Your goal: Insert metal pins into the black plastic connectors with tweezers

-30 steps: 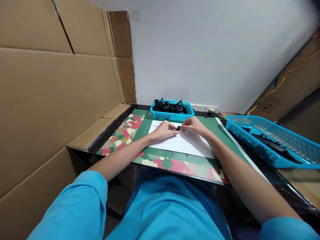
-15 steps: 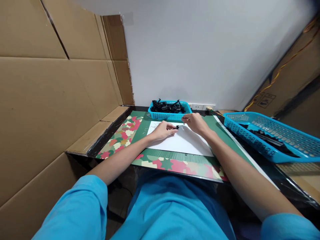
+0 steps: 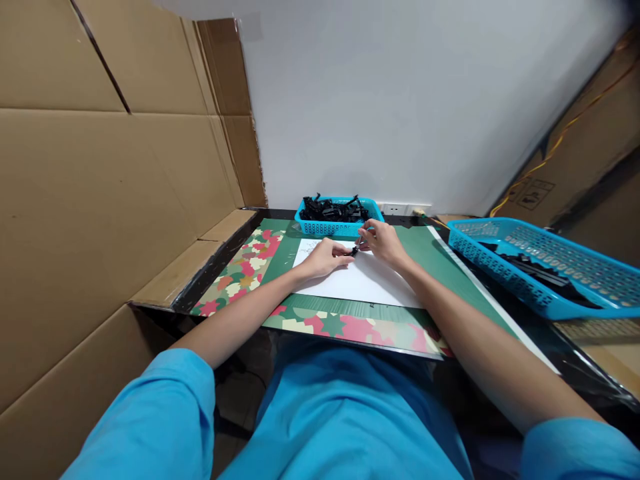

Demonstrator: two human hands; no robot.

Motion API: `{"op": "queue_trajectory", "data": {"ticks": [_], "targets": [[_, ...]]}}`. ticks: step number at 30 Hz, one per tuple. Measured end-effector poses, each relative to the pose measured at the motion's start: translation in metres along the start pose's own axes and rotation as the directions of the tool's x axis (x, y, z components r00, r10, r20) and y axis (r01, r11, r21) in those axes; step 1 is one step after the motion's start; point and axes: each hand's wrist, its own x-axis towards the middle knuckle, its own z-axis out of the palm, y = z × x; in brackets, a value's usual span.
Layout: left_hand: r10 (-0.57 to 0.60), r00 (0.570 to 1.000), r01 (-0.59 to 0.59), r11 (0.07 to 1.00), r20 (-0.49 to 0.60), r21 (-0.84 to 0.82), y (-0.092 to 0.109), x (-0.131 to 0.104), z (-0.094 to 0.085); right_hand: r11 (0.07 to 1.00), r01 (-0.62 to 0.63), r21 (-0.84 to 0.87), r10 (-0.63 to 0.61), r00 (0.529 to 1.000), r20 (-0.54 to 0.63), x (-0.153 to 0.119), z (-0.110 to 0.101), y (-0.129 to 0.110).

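Between the thumb and fingers of my left hand (image 3: pixel 324 259) is a small black plastic part (image 3: pixel 355 251), held just over a white sheet of paper (image 3: pixel 350 283). My right hand (image 3: pixel 384 241) is closed in a pinch around a thin tool (image 3: pixel 359 241), whose kind is too small to make out. The tool's lower end meets or nearly meets the black part. Some small marks lie on the paper's far left corner, beside my left hand.
A blue basket (image 3: pixel 330 229) heaped with black plastic parts stands against the wall. Another blue basket (image 3: pixel 545 303) at the right holds long black pieces. A green mat (image 3: pixel 450 267) with a patterned border covers the table. Cardboard (image 3: pixel 100 200) walls the left side.
My right hand has come down and left, bringing the thin tool to the black part. My left hand keeps its hold in nearly the same place. The view has shifted slightly.
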Motion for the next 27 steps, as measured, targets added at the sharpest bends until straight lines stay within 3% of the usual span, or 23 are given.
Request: {"op": "queue_trajectory", "data": {"ticks": [17,27], "targets": [[0.01,0.999,-0.011,1.0,0.047,0.009,0.014,-0.006,-0.001,1.0,0.019,-0.007,-0.018,0.999,0.029,0.003,0.001,0.011],[-0.007,1.0,0.007,1.0,-0.009,-0.014,0.01,-0.004,0.003,0.998,-0.05,0.047,0.051,0.998,-0.021,-0.002,0.003,0.005]]}}
